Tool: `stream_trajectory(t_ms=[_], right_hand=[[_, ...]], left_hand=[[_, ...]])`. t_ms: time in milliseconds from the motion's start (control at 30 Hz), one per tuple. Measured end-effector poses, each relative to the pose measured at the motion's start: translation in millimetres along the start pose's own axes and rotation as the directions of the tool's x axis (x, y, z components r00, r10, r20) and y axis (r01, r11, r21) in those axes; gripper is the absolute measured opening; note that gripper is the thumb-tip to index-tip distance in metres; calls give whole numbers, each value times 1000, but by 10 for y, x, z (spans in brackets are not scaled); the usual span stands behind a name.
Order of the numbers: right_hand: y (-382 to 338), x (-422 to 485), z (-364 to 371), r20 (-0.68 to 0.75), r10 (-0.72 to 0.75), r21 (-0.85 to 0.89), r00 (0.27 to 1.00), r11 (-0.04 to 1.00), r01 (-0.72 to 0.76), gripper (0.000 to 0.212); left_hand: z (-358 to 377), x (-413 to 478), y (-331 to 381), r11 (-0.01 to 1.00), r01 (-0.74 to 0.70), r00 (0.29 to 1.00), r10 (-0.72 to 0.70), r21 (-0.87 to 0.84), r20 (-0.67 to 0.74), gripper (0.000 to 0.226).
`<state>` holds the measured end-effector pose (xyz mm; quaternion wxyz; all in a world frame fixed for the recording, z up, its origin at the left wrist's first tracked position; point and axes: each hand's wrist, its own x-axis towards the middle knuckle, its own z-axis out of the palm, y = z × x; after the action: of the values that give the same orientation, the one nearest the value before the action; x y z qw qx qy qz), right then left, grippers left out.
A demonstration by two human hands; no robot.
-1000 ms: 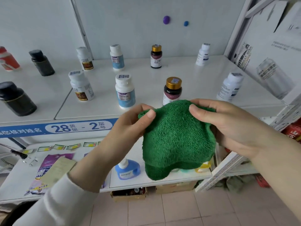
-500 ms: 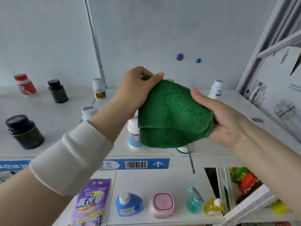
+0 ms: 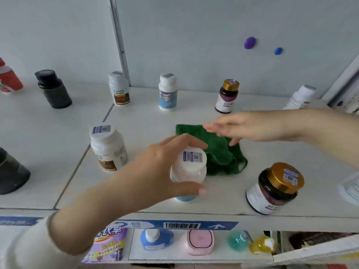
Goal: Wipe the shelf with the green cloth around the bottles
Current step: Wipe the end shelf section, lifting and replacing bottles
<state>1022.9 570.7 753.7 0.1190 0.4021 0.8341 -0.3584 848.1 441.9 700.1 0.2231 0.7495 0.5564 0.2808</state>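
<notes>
Green cloth (image 3: pixel 217 152) lies crumpled on shelf (image 3: pixel 194 121) mid-front; right hand (image 3: pixel 242 127) spread loose just above its rear edge, fingers (image 3: pixel 211 127) released; left hand (image 3: pixel 161 171) fingers grasping white blue-label bottle (image 3: pixel 189 171) beside cloth.

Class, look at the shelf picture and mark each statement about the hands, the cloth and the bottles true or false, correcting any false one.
1. The green cloth lies on the shelf. True.
2. The left hand is wrapped around a white bottle with a blue label. True.
3. The right hand grips a gold-capped bottle. False: it hovers open over the cloth, fingers spread, holding nothing.
4. The near gold-capped bottle stands to the right of the cloth. True.
5. Both hands hold the cloth up in the air. False: neither hand grips it.
6. The wall behind the shelf is bare. False: a purple dot and a blue dot are on it.
</notes>
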Motion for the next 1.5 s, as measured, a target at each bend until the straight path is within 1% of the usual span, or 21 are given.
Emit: stream_trajectory(t_ms=[33,100,200,300,367,433,500,567,633,700,767,800,867,933,1000,1067,1133,1200,1300,1400,1500], right_hand=[[16,89,19,53,4,-53,999,999,-2,78],[76,292,86,122,-24,-186,992,982,46,70],[212,578,284,152,-129,-452,980,873,185,71],[241,726,458,190,-246,-572,951,759,311,72],[275,825,422,194,-303,-615,933,703,356,70],[348,995,293,124,-316,-618,940,717,323,67],[383,1142,166,8,-263,-596,965,773,216,64],[366,1178,147,-14,-220,-589,975,790,170,66],[286,1044,315,92,-280,-640,956,719,272,77],[180,785,598,264,-411,-667,872,576,473,87],[123,566,758,409,-478,-578,777,523,626,78],[115,533,737,451,-479,-547,753,518,657,73],[128,661,567,447,-453,-569,771,521,636,70],[141,917,365,351,-384,-619,854,589,519,67],[142,1123,264,251,-354,-634,901,643,429,65],[135,1202,272,207,-369,-622,906,665,413,62],[113,1182,321,215,-385,-610,897,664,431,63],[78,1135,387,271,-417,-639,867,596,486,67],[-20,1024,501,390,-470,-637,792,484,600,76],[-134,917,655,514,-551,-540,657,387,747,69],[-220,901,748,570,-647,-411,506,308,858,60]], left_hand=[[25,3,-7,999,20,1000,-20,-29,-6,53],[47,3,-21,994,40,998,-44,-99,-43,49],[-22,23,-58,978,64,983,-96,-197,-159,51],[-172,67,-130,939,84,921,-201,-334,-334,51],[-258,118,-147,926,102,869,-261,-363,-420,45],[-301,176,-148,924,152,822,-315,-351,-474,42],[-320,218,-142,922,177,781,-344,-344,-521,38],[-320,246,-135,920,188,754,-359,-343,-550,35],[-317,265,-125,921,190,738,-363,-341,-569,34],[-334,276,-112,925,181,727,-355,-335,-588,33],[-368,289,-99,930,182,723,-346,-318,-597,33],[-389,294,-91,933,187,720,-343,-307,-604,33],[-430,300,-85,940,192,705,-333,-283,-626,32],[-447,297,-78,944,207,691,-327,-258,-645,30],[-434,284,-80,942,214,684,-334,-260,-648,30],[-402,258,-91,938,219,686,-345,-270,-641,32],[-378,231,-100,935,222,688,-350,-275,-636,31],[-381,210,-99,938,224,681,-344,-264,-647,27],[-430,178,-68,949,214,671,-316,-233,-671,28],[-496,148,-46,958,226,678,-286,-178,-678,32],[-541,131,-28,960,226,665,-275,-163,-695,42]])
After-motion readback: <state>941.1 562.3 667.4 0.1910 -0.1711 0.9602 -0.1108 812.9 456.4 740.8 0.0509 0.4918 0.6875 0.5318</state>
